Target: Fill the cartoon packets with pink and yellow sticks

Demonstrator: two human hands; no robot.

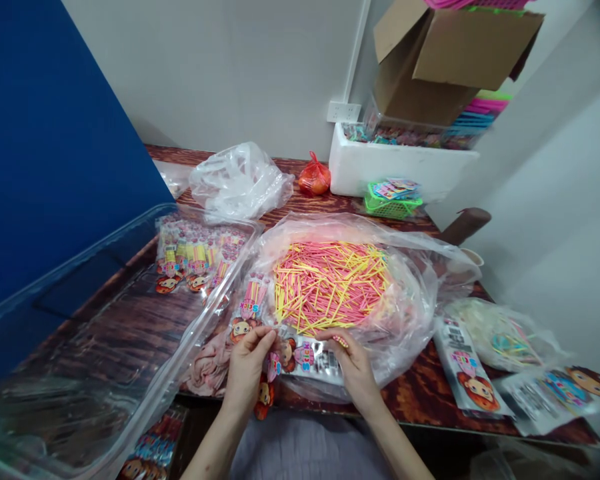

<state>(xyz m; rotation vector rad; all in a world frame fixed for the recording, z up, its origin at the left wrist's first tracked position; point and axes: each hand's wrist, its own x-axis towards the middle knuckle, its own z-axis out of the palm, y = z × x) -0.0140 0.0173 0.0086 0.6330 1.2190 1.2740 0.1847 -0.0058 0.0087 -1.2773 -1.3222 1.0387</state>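
A silver printed pouch with a cartoon face and bright "Stick" lettering (306, 358) lies crosswise at the near edge of the table, between the person's two hands and against the front of a clear plastic bag (411, 337). The left hand (247, 360) has its thumb and forefinger pinched together at the pouch's left end, gripping its edge. The right hand (353, 365) is closed around a small bundle of pink and yellow sticks (341, 342), whose ends show beside the fingers, above the pouch's right end; whether it also touches the pouch, I cannot tell. Just beyond, a loose heap of thin pink and yellow sticks (330, 287) fills the clear bag. Beside the left hand lie a crumpled dusty-pink cloth (210, 365) and, farther up, a similar pouch with sticks showing through its window (253, 300). Farther left, a large clear plastic bin (143, 393) has a cluster of filled pouches (195, 253) toward its far end. Off to the right, two flat silver pouches (473, 373) lie near a knotted-looking translucent bag (510, 337). At the back stand a small green basket (393, 208) and a white foam box (400, 165).
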